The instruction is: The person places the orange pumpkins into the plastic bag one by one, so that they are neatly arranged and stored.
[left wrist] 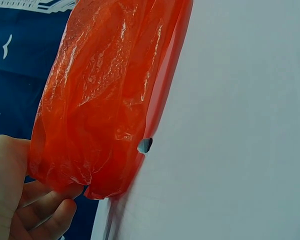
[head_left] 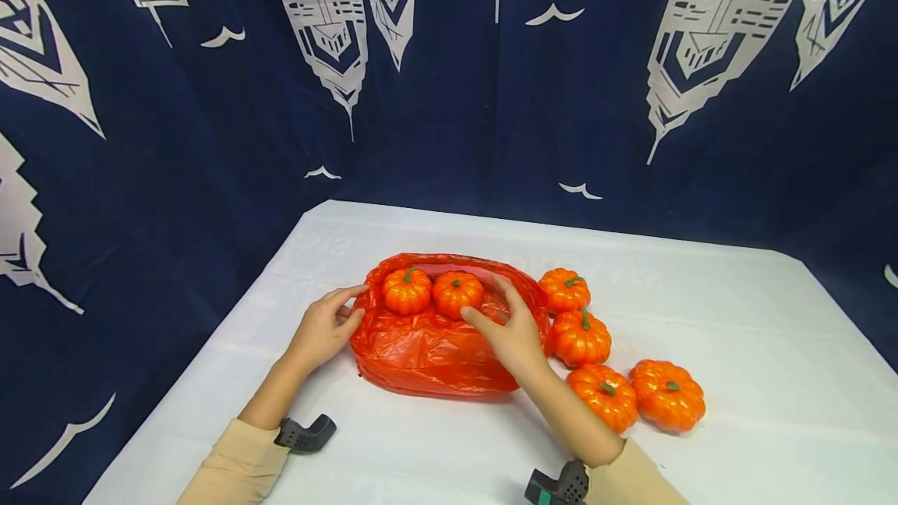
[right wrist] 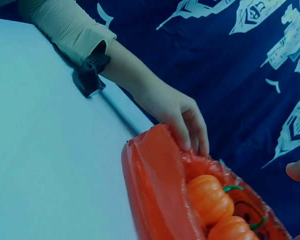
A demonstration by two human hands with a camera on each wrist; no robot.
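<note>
A red plastic bag (head_left: 435,357) sits on the table, its mouth spread open. Inside it two small orange pumpkins (head_left: 407,291) with green stems lie side by side. My left hand (head_left: 326,327) pinches the bag's left rim between thumb and fingers; in the left wrist view, fingers show behind the red plastic (left wrist: 95,100). Over the right part of the bag's mouth is my right hand (head_left: 515,337), thumb and fingers spread apart beside the right-hand pumpkin (head_left: 458,294), holding nothing visible. Whether its fingertips touch the bag is unclear.
Several more orange pumpkins (head_left: 581,338) stand on the white table (head_left: 744,318) to the right of the bag, the nearest pair (head_left: 666,396) beside my right forearm. Behind the table hangs a dark blue cloth (head_left: 449,115) with white building prints.
</note>
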